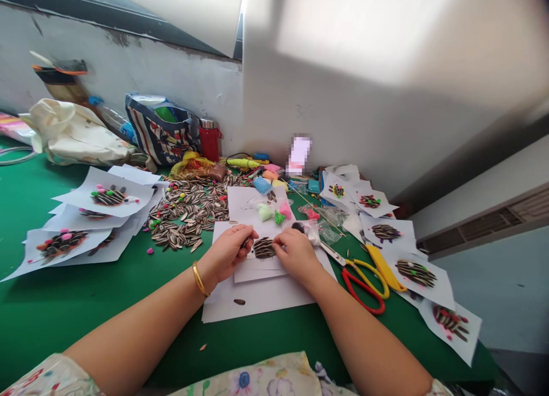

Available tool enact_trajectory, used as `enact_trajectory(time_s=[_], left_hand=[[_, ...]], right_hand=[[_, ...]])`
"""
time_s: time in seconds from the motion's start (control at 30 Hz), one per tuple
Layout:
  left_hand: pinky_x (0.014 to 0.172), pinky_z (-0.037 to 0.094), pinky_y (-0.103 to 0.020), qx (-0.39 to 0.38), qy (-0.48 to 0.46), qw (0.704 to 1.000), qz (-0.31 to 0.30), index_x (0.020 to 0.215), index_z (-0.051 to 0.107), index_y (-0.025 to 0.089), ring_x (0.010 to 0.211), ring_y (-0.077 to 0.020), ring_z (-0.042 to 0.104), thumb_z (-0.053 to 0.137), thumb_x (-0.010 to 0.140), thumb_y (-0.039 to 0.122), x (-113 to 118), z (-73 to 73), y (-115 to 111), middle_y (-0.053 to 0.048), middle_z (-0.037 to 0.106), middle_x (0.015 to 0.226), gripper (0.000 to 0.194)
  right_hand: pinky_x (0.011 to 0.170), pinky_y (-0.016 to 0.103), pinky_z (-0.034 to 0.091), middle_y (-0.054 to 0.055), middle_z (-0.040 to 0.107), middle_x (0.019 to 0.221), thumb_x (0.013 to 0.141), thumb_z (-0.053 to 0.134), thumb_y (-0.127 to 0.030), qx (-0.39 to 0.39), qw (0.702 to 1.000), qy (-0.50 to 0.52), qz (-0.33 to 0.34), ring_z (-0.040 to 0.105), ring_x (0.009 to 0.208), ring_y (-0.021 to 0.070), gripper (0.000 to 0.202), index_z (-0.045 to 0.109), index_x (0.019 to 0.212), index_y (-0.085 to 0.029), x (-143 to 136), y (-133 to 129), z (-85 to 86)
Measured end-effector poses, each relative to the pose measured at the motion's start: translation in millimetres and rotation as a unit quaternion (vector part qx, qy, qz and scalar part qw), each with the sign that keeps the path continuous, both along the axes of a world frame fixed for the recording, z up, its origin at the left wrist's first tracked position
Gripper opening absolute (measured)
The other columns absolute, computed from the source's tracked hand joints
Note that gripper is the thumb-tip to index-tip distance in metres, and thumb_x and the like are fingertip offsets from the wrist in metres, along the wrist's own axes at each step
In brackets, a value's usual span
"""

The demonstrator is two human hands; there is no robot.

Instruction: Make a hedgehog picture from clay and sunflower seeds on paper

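A cluster of striped sunflower seeds [263, 248] sits on white paper [257, 274] in the middle of the green table. My left hand [234, 249], with a gold bangle at the wrist, is at the cluster's left side, its fingers pinched on a dark seed. At the cluster's right edge is my right hand [297, 253], thumb and fingertips together; whatever they hold is too small to make out. A single seed [239, 302] lies on the lower sheet. Green and pink clay lumps [279, 214] rest on the paper beyond my hands.
Loose seeds [184, 213] are heaped at the back left. Seed-decorated sheets lie left [107, 199] and right [422, 276]. Scissors [364, 279] and a yellow comb-like tool [384, 267] are right of my right hand. Bags and a red bottle [209, 142] stand along the wall.
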State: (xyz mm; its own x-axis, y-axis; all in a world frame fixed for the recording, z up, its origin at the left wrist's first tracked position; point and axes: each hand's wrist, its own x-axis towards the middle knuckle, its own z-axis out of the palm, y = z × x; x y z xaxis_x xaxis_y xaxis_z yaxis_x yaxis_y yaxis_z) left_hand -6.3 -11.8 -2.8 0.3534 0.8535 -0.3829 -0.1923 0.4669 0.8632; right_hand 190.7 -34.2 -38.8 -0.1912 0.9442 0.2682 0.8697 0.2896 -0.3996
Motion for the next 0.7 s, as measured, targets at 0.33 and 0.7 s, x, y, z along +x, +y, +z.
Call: enact_trajectory(time_s=[0.33, 0.7], left_hand=[[0.037, 0.011, -0.015, -0.002, -0.003, 1.0, -0.002, 0.079, 0.06, 0.016, 0.041, -0.0022, 0.032, 0.066, 0.08, 0.043, -0.2, 0.4, -0.9, 0.005, 0.047, 0.06, 0.028], [0.036, 0.016, -0.013, -0.056, -0.037, 0.998, -0.003, 0.091, 0.065, 0.013, 0.042, -0.0022, 0.033, 0.056, 0.09, 0.044, -0.8, 0.0, 0.3, 0.003, 0.048, 0.064, 0.032]], right_hand=[[0.076, 0.032, 0.034, 0.005, 0.063, 0.085, 0.09, 0.059, -0.017, 0.021, 0.997, -0.069, 0.016, 0.054, 0.088, 0.0204, 0.013, 0.069, 0.082, -0.019, -5.2, -2.1, 4.0], [0.078, 0.033, 0.035, 0.003, 0.065, 0.085, 0.088, 0.066, -0.021, 0.019, 0.999, -0.044, 0.01, 0.055, 0.089, 0.0203, 0.007, 0.07, 0.082, -0.02, -1.1, -1.2, 4.7]])
